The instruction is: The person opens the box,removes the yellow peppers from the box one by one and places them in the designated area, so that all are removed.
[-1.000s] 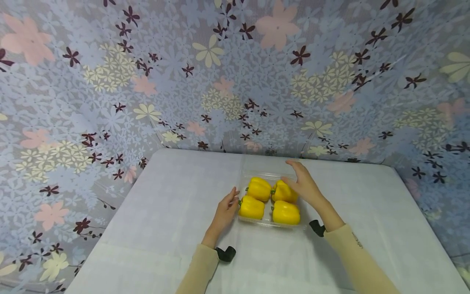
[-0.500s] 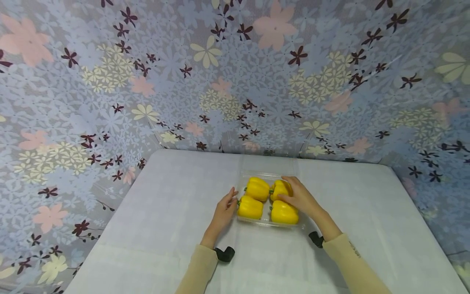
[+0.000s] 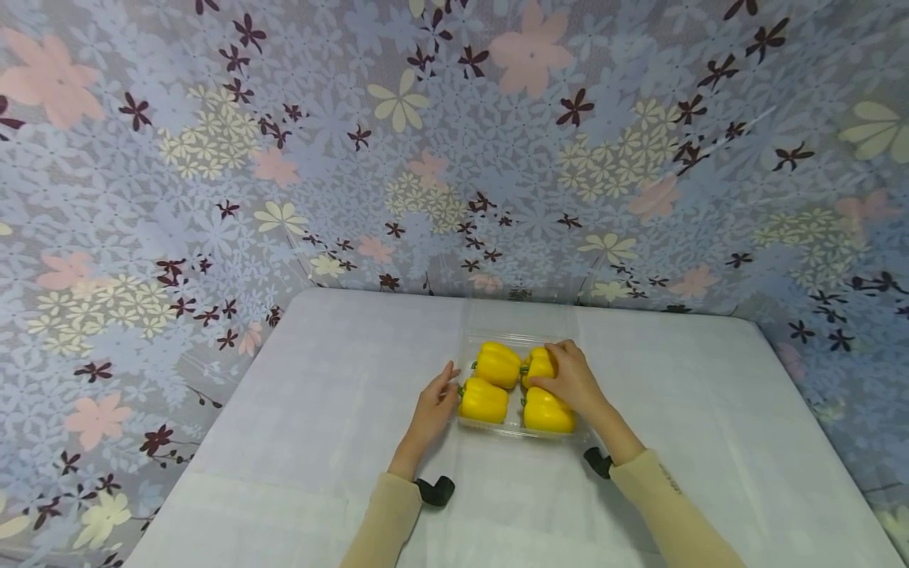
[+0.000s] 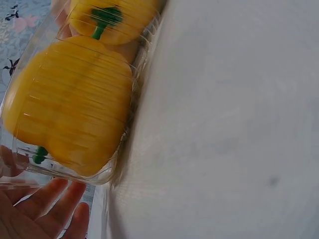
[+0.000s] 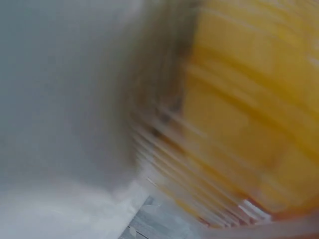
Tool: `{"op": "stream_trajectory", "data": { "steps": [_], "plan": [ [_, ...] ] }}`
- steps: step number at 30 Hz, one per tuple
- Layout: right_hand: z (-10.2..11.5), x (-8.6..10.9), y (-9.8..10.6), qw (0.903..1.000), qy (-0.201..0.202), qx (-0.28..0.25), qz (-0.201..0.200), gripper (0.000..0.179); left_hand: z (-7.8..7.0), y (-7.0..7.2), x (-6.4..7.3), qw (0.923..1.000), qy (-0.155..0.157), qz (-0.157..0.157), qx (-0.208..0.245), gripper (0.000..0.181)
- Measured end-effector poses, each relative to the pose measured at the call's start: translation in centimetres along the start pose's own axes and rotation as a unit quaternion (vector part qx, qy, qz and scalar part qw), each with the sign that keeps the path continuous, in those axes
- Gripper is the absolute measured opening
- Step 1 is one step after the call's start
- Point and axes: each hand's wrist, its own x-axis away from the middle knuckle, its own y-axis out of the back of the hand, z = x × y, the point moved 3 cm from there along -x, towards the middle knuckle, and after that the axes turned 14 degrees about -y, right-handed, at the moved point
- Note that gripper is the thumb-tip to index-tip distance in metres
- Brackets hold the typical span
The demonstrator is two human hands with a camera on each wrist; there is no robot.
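Right-hand grip (image 3: 572, 377) farther left; all four peppers (image 3: 484, 401) head-view only

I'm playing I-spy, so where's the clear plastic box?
In the head view, the clear plastic box sits on the white table, just right of the left hand, with four yellow peppers inside.

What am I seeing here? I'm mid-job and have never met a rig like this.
There's no robot: a person works with a bare left hand and right hand. The wide picture comes from a camera on the head; the two close-ups come from one on each wrist, the right one blurred. On the white-covered table sits a clear plastic container with four yellow bell peppers. The right hand grips the back-right pepper; the left hand is at the container's left side.
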Motion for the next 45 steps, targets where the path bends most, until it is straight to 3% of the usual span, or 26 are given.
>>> {"op": "stream_trajectory", "data": {
  "steps": [13, 17, 23, 25, 45],
  "plan": [
    [1.5, -0.9, 0.3, 0.9962, -0.055, 0.065, 0.021, 0.078, -0.1, -0.1, -0.1, 1.0, 0.002, -0.002, 0.003, 0.049],
    [1.3, -0.9, 0.1, 0.9971, -0.054, 0.052, 0.01, 0.078, 0.6, -0.2, -0.1, 1.0, 0.003, -0.005, 0.002, 0.049],
    [0.6, -0.9, -0.4, 0.9987, -0.05, 0.01, -0.005, 0.079, 4.0, -1.1, -0.4, 0.9998, 0.012, -0.015, -0.008, 0.05],
    [0.3, -0.9, -0.5, 0.9987, -0.051, 0.0, -0.006, 0.079, 4.6, -1.2, -0.4, 0.9998, 0.012, -0.014, -0.009, 0.05],
    [0.6, -0.5, 0.6, 0.9938, -0.044, -0.096, -0.033, 0.075, 4.7, -0.8, -0.3, 0.9999, 0.007, -0.003, -0.009, 0.05]
  ]
}}
